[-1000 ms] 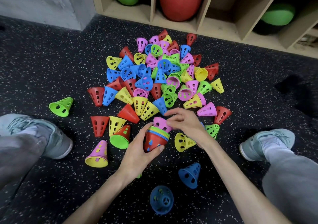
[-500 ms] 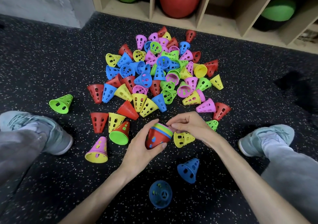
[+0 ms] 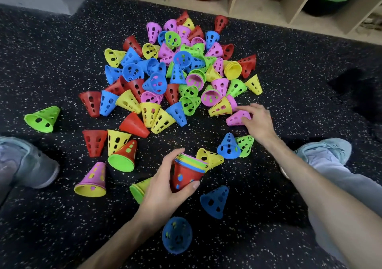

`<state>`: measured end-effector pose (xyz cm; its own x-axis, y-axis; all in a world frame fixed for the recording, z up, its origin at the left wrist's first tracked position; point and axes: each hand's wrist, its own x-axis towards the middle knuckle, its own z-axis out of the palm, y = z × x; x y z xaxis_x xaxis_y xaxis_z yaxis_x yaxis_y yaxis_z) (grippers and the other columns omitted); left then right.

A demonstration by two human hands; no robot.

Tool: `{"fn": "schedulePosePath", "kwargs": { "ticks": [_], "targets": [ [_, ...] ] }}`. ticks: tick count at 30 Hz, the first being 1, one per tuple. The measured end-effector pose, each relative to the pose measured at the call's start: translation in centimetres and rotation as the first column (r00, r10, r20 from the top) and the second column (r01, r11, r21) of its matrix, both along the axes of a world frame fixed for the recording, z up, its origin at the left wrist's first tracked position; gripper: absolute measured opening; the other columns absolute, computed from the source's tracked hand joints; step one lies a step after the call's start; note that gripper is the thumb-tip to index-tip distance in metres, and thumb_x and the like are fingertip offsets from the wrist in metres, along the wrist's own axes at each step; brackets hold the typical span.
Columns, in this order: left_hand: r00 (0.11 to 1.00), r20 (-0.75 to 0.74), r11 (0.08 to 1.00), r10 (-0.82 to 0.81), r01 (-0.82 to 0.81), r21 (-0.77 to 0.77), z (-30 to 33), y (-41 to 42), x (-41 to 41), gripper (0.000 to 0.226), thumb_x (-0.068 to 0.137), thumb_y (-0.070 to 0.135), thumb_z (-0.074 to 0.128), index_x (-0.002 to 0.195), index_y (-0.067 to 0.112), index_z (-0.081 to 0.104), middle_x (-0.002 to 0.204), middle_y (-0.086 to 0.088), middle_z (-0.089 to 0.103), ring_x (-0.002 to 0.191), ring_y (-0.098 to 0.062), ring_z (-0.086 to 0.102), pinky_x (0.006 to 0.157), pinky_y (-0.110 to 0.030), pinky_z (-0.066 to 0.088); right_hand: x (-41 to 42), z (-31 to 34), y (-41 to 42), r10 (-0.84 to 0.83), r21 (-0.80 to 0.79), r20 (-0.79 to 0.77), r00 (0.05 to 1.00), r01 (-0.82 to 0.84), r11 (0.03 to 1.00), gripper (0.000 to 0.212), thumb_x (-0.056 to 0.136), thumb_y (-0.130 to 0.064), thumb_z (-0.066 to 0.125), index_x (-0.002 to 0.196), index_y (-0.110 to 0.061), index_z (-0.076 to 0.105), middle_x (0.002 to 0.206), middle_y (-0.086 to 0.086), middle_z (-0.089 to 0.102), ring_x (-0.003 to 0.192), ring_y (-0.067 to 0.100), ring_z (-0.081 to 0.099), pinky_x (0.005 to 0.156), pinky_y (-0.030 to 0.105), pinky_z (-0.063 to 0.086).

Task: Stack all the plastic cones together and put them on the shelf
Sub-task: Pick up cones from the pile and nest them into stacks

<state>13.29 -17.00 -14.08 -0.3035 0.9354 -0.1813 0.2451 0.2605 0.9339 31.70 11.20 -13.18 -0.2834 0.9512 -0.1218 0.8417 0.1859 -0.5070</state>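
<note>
Two hands busy — left hand (image 3: 163,188) grips nested cone stack (image 3: 187,172); right hand (image 3: 256,122) grasps pink cone (image 3: 235,118).

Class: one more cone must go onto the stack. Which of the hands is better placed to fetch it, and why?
Right. The right hand already touches a pink cone at the pile's edge; the left hand grips the stack.

1. Both forearms are bare, no sleeves, watch or rings showing on the left hand (image 3: 163,192) or right hand (image 3: 257,122).
2. Light grey trousers (image 3: 341,188).
3. Pale grey-blue sneakers (image 3: 324,151), kinda worn-looking.
</note>
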Motion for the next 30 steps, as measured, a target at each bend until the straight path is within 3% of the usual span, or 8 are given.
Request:
{"fn": "schedulePosePath", "kwargs": {
  "ticks": [4,7,9,13,16,20,25,30],
  "targets": [
    [0.999,0.021,0.999,-0.032,0.033,-0.027,-0.5,0.0,0.5,0.079,0.080,0.041,0.084,0.137,0.067,0.034,0.128,0.028,0.055,0.107,-0.005,0.065,0.093,-0.035,0.059,0.3,-1.6,0.9,-0.053,-0.052,0.014,0.998,0.054,0.997,0.039,0.097,-0.006,0.058,0.132,-0.021,0.067,0.148,0.014,0.053,0.127,0.035,0.056,0.103,0.044,0.049],
    [0.997,0.044,0.998,-0.058,0.059,-0.038,-0.9,0.0,0.6,0.080,0.081,0.041,0.084,0.140,0.065,0.034,0.130,0.019,0.058,0.108,-0.011,0.066,0.091,-0.037,0.060,0.7,-2.7,0.8,-0.102,-0.063,0.004,0.995,0.102,0.993,0.035,0.096,-0.007,0.060,0.128,-0.017,0.069,0.131,0.006,0.067,0.090,0.021,0.071,0.072,0.030,0.061],
    [0.997,0.062,0.998,-0.053,0.056,-0.042,-1.0,0.0,0.5,0.080,0.082,0.041,0.084,0.141,0.063,0.034,0.130,0.016,0.059,0.108,-0.013,0.067,0.092,-0.038,0.060,0.9,-2.5,0.6,-0.139,-0.032,-0.031,0.990,0.138,0.990,0.031,0.097,-0.005,0.060,0.122,-0.016,0.073,0.122,0.005,0.072,0.050,0.007,0.060,0.044,0.018,0.051],
    [0.999,0.026,0.998,-0.042,0.043,-0.041,-0.6,-0.2,0.1,0.079,0.083,0.041,0.083,0.139,0.065,0.034,0.129,0.018,0.059,0.107,-0.010,0.067,0.093,-0.037,0.059,0.3,-0.8,-0.6,-0.158,0.015,-0.114,0.981,0.161,0.987,0.027,0.097,-0.004,0.059,0.108,-0.021,0.078,0.117,0.000,0.074,0.043,0.007,0.052,0.037,0.016,0.043],
    [1.000,-0.009,0.999,-0.028,0.028,-0.034,-0.2,-0.1,-0.2,0.079,0.082,0.044,0.082,0.139,0.066,0.032,0.131,0.018,0.058,0.108,-0.009,0.066,0.094,-0.037,0.058,-0.9,1.2,-1.7,-0.131,0.015,-0.190,0.973,0.137,0.991,0.028,0.095,-0.005,0.060,0.101,-0.024,0.079,0.107,-0.006,0.076,0.045,0.000,0.054,0.045,0.012,0.041],
    [0.999,-0.033,1.000,-0.026,0.026,0.012,0.7,-0.5,-0.5,0.078,0.084,0.045,0.081,0.143,0.061,0.032,0.132,0.012,0.059,0.110,-0.012,0.065,0.096,-0.037,0.056,-3.1,4.5,-4.4,0.005,-0.004,-0.320,0.947,-0.007,1.000,0.036,0.093,-0.002,0.065,0.100,-0.036,0.074,0.102,-0.013,0.074,0.094,0.007,0.069,0.089,0.028,0.056],
    [0.998,-0.069,0.996,0.014,-0.008,0.089,2.5,-0.7,-0.7,0.076,0.085,0.047,0.080,0.142,0.059,0.032,0.136,0.015,0.055,0.112,-0.008,0.063,0.096,-0.037,0.057,-5.6,9.0,-9.0,0.148,-0.153,-0.384,0.911,-0.221,0.963,0.038,0.093,-0.006,0.069,0.112,-0.039,0.067,0.093,-0.008,0.075,0.092,0.005,0.070,0.091,0.027,0.052],
    [0.993,-0.025,0.978,0.114,-0.108,0.178,4.8,-1.0,-1.3,0.075,0.083,0.049,0.080,0.142,0.056,0.034,0.136,0.020,0.057,0.114,-0.005,0.064,0.096,-0.039,0.057,-7.3,13.0,-13.4,0.223,-0.108,-0.428,0.876,-0.295,0.949,0.028,0.090,-0.012,0.073,0.099,-0.038,0.071,0.089,-0.010,0.077,0.089,-0.001,0.069,0.097,0.024,0.046]
  ]
}}
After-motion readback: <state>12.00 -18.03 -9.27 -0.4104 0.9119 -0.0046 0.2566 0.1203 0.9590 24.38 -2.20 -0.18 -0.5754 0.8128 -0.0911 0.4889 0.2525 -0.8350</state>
